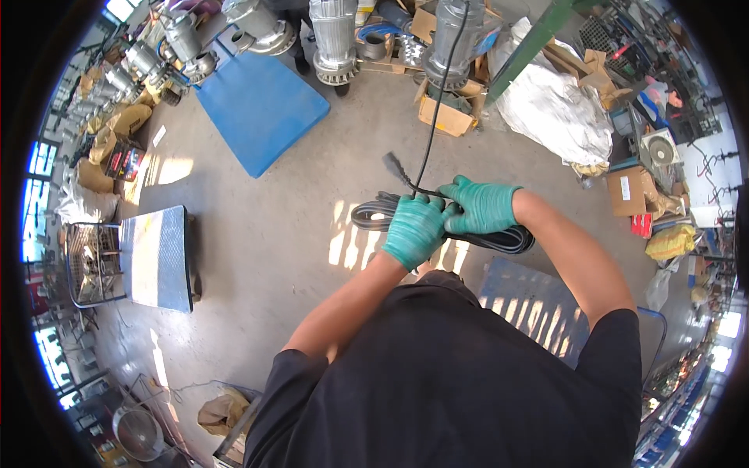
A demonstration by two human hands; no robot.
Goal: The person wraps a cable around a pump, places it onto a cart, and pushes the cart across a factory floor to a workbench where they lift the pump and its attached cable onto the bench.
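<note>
A long bundle of coiled black cable [499, 240] hangs in front of my body, its loops sticking out on both sides of my hands. My left hand [416, 228], in a green glove, is closed around the middle of the bundle. My right hand [482, 204], gloved the same way, lies over the bundle just right of it, fingers bent onto the cable; its fingertips are partly hidden. One strand [431, 144] runs up from my hands toward a grey metal pump [452, 47]. Beside that strand a short cable end with a grey tip [392, 162] sticks out.
A blue flat cart [265, 109] stands ahead to the left, another cart [156, 257] at the left. A blue platform [538, 300] lies by my right side. Cardboard boxes [449, 117], a green post [530, 54] and white sheeting [550, 109] are ahead to the right.
</note>
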